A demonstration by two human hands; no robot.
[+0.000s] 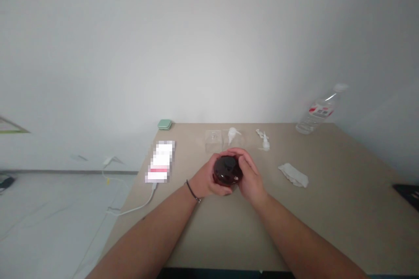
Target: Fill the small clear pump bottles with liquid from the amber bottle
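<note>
Above the middle of the table, a dark reddish-brown bottle [225, 176] with a rounded shoulder and a black top is seen from above. My left hand [205, 181] is wrapped round its left side, thumb along the near edge. From the right, my right hand [252, 181] closes on it, its fingers curving round the far side. The bottle's lower part is hidden. Just beyond the hands lie a white pump head [233, 133] and a clear square container [213, 140]. A smaller white pump head [265, 142] is further right.
A crumpled white tissue [293, 175] lies right of my hands. A clear water bottle [319, 111] stands at the back right. To the left are a phone [161, 161] with a white cable [140, 206] and a small green case [164, 124]. The wall borders the table's back edge.
</note>
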